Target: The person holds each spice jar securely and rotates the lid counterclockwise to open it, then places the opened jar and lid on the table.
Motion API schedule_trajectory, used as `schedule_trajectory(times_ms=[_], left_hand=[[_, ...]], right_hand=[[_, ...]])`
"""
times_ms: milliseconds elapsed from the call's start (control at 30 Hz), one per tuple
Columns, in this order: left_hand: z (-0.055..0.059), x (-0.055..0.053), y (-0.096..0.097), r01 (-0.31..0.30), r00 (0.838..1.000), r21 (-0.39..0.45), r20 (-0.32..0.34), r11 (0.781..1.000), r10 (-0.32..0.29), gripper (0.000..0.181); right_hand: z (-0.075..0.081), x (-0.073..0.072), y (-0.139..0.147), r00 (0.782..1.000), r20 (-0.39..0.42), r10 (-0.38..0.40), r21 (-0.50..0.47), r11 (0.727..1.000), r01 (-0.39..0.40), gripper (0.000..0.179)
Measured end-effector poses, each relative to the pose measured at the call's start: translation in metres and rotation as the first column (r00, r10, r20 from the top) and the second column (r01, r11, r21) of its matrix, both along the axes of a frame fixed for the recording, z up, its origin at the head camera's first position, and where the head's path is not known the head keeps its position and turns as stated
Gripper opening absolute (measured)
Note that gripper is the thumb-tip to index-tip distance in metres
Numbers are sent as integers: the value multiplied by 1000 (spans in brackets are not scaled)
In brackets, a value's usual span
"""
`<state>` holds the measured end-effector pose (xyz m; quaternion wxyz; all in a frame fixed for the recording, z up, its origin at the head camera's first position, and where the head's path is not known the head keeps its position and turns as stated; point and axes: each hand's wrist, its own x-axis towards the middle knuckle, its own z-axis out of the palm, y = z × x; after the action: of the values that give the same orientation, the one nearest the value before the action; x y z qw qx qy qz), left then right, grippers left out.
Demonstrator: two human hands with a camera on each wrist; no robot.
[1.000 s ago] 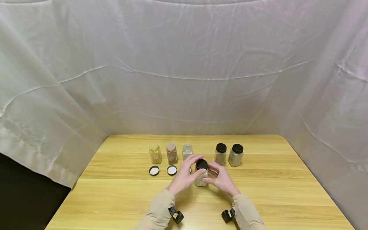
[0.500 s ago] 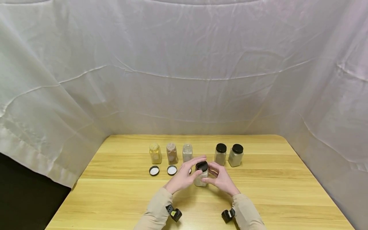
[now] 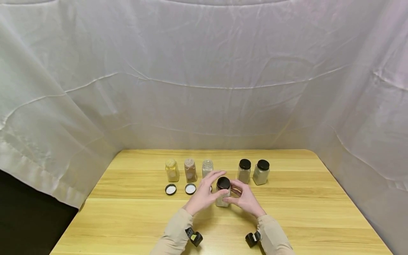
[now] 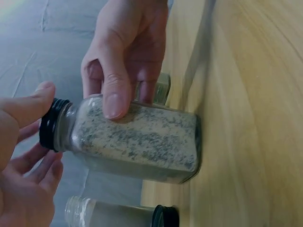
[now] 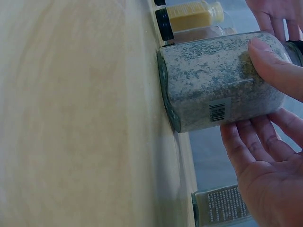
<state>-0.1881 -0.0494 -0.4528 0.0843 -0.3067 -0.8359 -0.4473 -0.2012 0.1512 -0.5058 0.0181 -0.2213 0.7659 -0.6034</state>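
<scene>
A square glass spice jar (image 3: 222, 202), filled with pale grains and dark flecks, stands upright on the table. Its black lid (image 3: 224, 182) is on top. My left hand (image 3: 202, 195) has its thumb and fingers curled around the lid; in the left wrist view the thumb lies at the rim of the lid (image 4: 49, 125) and the fingers at its other side. My right hand (image 3: 248, 201) grips the jar's body, thumb on the near face. The right wrist view shows a barcode label on the jar (image 5: 208, 71), with the right fingers beneath its lower side there.
Behind stand a yellow jar (image 3: 172, 173), a brownish jar (image 3: 190, 173) and a pale jar (image 3: 207, 168), all lidless. Upturned lids (image 3: 170, 189) lie before them, one partly hidden by my left hand. Two capped jars (image 3: 244, 172) (image 3: 261, 174) stand right. Grey cloth (image 3: 216, 109) surrounds the table.
My left hand turned over the lid, its fingers reaching across the top half a second ago, then came back to about its earlier pose. The right hand and the jar stay in place.
</scene>
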Motion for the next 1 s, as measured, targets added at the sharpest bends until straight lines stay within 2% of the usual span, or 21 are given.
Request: schedule_trajectory(times_ms=[100, 167, 267, 467, 533, 633, 867, 1000], left_hand=[[1, -1, -2, 76, 997, -6, 3, 997, -76, 53], [1, -1, -3, 105, 994, -7, 13, 994, -105, 51], [0, 0, -2, 87, 996, -8, 1, 996, -87, 48], [-2, 0, 3, -26, 999, 3, -23, 1000, 26, 52], [-2, 0, 3, -38, 999, 3, -8, 999, 38, 56], [-2, 0, 1, -12, 1000, 3, 3, 1000, 12, 57], [-1, -1, -6, 93, 995, -3, 35, 996, -92, 52], [-2, -1, -7, 93, 995, 7, 20, 996, -93, 49]], right_hand=[[0, 0, 0, 1000, -3, 3, -4, 1000, -3, 58], [0, 1, 0, 1000, -2, 5, -5, 1000, -5, 58], [1, 1, 0, 1000, 3, 6, -3, 1000, -6, 58], [1, 1, 0, 1000, 2, 6, -1, 1000, -6, 56], [1, 0, 0, 1000, -6, 6, 1, 1000, -6, 56], [1, 0, 0, 1000, -15, 4, 0, 1000, -4, 56], [1, 1, 0, 1000, -13, 0, 4, 1000, 0, 56], [1, 1, 0, 1000, 5, 0, -2, 1000, 0, 57]])
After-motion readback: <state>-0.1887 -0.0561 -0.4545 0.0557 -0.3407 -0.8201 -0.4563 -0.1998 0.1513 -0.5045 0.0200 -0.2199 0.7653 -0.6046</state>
